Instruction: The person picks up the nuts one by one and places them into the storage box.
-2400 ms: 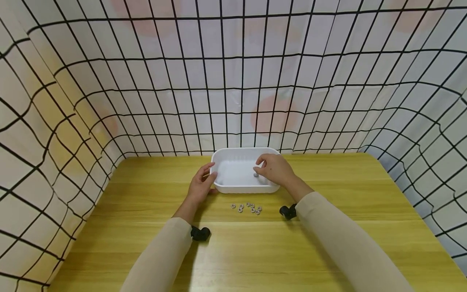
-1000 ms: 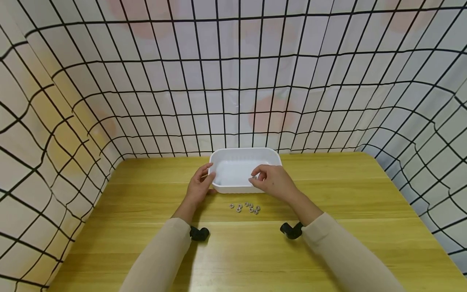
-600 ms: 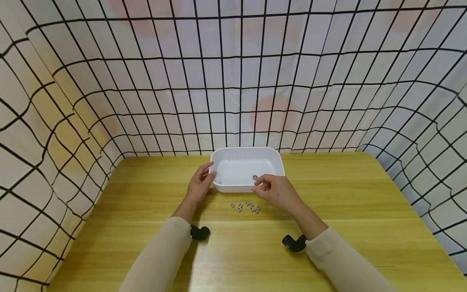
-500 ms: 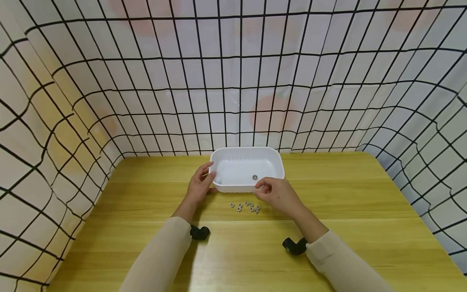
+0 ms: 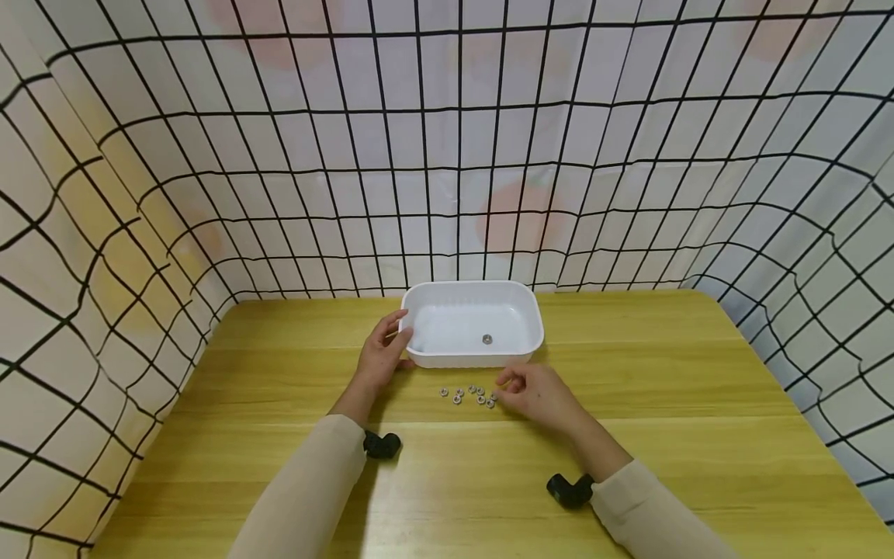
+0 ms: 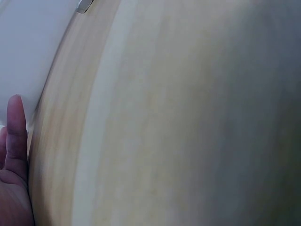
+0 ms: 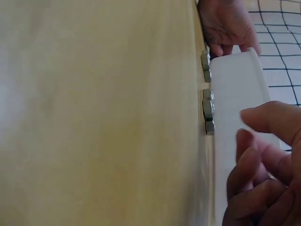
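Observation:
A white plastic tray [image 5: 447,360] stands near the back of the table. My left hand [image 5: 379,361] holds the tray's left end, fingers and thumb at its rim and corner. In the left wrist view, a straight finger of the left hand [image 6: 17,136] lies against the white wall. One metal nut [image 5: 487,339] lies inside the tray, right of its middle. Several more metal nuts [image 5: 481,400] lie on the table in front of it. My right hand [image 5: 536,394] is just right of these nuts. In the right wrist view, its thumb and index finger stand apart with nothing between them.
The wooden table [image 5: 447,481] extends around the tray. Behind it hangs a pale cloth with black grid netting [image 5: 459,168], which also runs along both sides. A black wrist camera [image 5: 382,446] sits on the left wrist, another black camera [image 5: 570,491] on the right.
My right hand has let go of a nut, which now lies in the tray, and has moved out over the front rim toward the table nuts. The left hand has stayed at the tray's end.

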`<state>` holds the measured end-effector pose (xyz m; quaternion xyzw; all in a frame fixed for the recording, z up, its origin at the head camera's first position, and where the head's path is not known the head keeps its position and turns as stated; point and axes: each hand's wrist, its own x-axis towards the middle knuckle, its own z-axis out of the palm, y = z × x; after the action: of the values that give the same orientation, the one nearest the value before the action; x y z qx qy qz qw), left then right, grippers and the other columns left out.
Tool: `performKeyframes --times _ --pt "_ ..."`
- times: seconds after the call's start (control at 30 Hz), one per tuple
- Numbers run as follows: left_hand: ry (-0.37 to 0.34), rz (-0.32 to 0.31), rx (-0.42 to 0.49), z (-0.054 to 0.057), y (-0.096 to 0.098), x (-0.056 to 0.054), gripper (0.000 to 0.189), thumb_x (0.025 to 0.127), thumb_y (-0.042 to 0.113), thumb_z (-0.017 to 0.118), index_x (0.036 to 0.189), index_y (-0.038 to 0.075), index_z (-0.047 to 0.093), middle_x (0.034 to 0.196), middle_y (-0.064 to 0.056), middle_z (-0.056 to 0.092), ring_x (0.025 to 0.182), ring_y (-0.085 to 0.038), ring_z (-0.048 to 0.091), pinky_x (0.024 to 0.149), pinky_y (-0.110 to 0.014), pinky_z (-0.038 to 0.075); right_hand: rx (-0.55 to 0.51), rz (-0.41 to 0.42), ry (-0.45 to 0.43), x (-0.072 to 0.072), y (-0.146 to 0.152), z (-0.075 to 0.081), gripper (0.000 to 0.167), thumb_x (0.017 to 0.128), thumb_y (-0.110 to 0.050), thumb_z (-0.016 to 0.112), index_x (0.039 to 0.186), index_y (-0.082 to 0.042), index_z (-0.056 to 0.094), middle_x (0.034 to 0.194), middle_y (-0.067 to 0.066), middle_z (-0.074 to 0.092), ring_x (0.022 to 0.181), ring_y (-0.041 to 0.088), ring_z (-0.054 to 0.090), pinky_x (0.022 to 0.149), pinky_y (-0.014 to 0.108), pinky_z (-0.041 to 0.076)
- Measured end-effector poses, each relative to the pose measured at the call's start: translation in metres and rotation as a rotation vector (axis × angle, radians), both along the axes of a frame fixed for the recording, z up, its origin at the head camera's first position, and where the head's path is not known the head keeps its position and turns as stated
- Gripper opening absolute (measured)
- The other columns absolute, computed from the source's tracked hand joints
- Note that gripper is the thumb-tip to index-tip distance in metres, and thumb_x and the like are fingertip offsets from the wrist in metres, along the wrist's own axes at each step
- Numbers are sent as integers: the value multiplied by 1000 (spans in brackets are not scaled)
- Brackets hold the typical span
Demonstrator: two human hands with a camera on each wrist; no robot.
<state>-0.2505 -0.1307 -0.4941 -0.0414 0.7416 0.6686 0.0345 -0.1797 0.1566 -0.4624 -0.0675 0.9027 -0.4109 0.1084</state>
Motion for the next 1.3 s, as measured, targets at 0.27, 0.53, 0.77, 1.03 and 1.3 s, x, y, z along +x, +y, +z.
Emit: performKeyframes --times 0.27,0.53,0.77,1.03,1.3 --pt "-2 -6 11 1 -1 -1 44 102 31 64 146 33 54 151 -12 49 124 -34 56 68 -28 62 0 34 -53 0 2 -8 13 88 -20 78 97 -14 71 83 0 63 76 14 56 67 27 47" --pt "-51 -27 22 16 0 4 49 104 26 61 151 25 50 155 -16 45 128 -34 54 78 -41 64 29 58 -10 -2 1 -13 10 87 -18 77 95 -15 72 80 -2 62 74 14 55 67 27 46" --pt "-47 -35 11 37 2 17 47 104 23 60 150 22 51 153 -16 46 126 -34 55 81 -42 64 68 52 7 -3 -3 -14 8 86 -18 78 92 -17 72 78 -3 62 73 13 55 66 27 46" --pt "-34 -32 16 38 2 19 48 103 23 62 150 20 51 152 -17 48 126 -34 56 78 -42 64 85 56 27 -3 -3 -16 8 86 -20 79 88 -19 71 75 -4 63 71 12 55 65 28 46" --pt "-44 -33 15 38 2 19 47 103 23 61 149 22 52 152 -16 47 126 -33 55 80 -43 64 107 50 35 -2 -4 -16 10 86 -23 80 86 -19 71 75 -5 64 71 12 56 65 28 46"
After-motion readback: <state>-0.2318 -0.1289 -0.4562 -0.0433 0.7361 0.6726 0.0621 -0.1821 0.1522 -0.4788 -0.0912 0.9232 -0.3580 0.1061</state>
